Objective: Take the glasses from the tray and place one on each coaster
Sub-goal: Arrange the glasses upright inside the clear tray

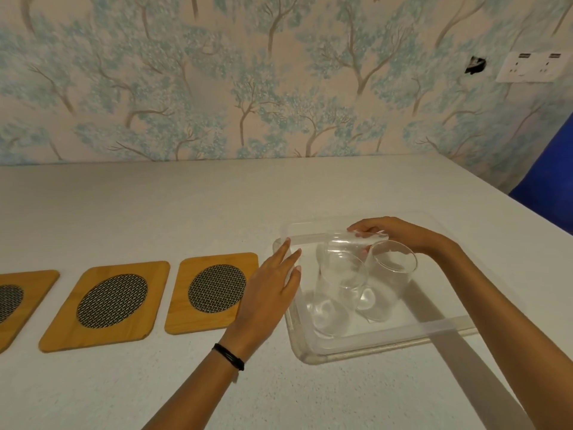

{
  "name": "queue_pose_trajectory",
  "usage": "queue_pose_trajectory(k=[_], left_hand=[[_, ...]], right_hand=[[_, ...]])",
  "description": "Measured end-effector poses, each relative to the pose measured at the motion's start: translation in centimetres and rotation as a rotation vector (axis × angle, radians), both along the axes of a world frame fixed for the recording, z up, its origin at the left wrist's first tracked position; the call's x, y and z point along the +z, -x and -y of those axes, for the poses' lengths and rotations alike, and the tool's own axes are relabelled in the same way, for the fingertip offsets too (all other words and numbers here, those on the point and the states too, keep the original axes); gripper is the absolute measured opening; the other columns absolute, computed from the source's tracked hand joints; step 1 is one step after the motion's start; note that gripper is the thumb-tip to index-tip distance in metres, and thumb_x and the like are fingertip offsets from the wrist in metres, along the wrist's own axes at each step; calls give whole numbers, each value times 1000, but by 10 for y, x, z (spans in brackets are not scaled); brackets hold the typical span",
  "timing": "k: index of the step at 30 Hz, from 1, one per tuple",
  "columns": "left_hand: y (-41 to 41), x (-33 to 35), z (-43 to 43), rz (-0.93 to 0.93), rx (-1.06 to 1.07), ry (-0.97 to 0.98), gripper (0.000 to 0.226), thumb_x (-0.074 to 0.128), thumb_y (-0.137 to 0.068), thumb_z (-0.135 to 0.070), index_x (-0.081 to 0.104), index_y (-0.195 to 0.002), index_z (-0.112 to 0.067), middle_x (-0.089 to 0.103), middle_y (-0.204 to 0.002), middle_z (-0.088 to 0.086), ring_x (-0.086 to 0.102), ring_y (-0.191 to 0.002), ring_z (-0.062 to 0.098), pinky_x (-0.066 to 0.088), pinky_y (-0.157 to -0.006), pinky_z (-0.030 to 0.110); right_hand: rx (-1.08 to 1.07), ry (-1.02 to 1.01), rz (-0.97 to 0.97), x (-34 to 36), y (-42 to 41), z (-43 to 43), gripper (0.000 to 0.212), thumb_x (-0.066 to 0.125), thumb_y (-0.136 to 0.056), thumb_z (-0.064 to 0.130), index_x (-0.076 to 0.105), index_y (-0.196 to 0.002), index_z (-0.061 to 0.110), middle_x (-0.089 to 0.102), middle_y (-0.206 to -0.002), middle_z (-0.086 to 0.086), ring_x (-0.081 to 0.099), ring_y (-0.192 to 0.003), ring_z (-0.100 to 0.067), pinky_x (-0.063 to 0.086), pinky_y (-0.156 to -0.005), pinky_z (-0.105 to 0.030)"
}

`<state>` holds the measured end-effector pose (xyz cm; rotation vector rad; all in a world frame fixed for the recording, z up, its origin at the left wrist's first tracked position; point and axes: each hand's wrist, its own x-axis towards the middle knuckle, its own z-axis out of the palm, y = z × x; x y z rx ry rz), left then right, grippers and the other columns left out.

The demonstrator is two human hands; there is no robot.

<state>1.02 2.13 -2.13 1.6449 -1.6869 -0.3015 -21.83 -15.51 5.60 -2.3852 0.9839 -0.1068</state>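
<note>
A clear plastic tray [387, 342] lies on the white table at the right. Three clear glasses stand in it: a front left glass [335, 293], a right glass [390, 280] and a back glass [347, 243]. My right hand [393, 232] reaches over the tray's far side, its fingers closed round the rim of the back glass. My left hand [269, 293] lies flat with fingers apart against the tray's left edge, holding nothing. Three wooden coasters with round mesh centres lie in a row at the left: the nearest coaster [214, 293], the middle coaster [108, 302] and the far left coaster [18, 302], cut off by the frame.
The table meets a wall with tree-patterned wallpaper at the back. A white double socket [531, 67] is on the wall at the upper right. Something blue [545, 178] stands past the table's right edge. A black band sits on my left wrist [229, 356].
</note>
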Motion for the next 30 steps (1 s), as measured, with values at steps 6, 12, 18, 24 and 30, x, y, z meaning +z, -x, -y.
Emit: queue_pose_trajectory(k=[6,12,18,24,30], left_hand=[[0,-1,0,-1,-12,-5,41,31,-98,-41,35,-139,-36,11,-152,-23,20,-129,-8,21,-105,19],[-1,-2,1,-8,-15,-17,41,31,-98,-41,34,-138,-37,10,-150,-25,17,-128,-10,18,-105,17],[-1,-2,1,-13,-20,-19,41,32,-98,-40,34,-139,-37,10,-150,-24,16,-129,-10,16,-106,18],[-1,-2,0,-21,-26,-22,41,32,-98,-39,35,-139,-34,14,-155,-17,20,-129,-7,22,-106,21],[-1,-2,0,-52,-33,-19,41,32,-98,-40,35,-139,-35,15,-155,-16,27,-136,4,23,-107,23]], right_hand=[[-171,20,-190,5,29,-1,56,68,-81,18,45,-132,19,54,-127,-15,53,-113,-27,45,-98,-39],[-146,58,-166,0,12,-6,66,63,-84,9,30,-141,18,46,-136,-17,44,-128,-26,38,-102,-37],[-200,6,-101,-12,13,-5,64,63,-85,18,30,-139,24,52,-129,-18,52,-107,-25,39,-88,-30],[-349,78,75,-14,29,-16,79,77,-71,25,34,-137,27,53,-119,-12,53,-103,-24,46,-85,-35],[-520,184,313,-14,50,-32,88,81,-65,28,32,-138,26,52,-110,-7,55,-97,-25,46,-80,-32]])
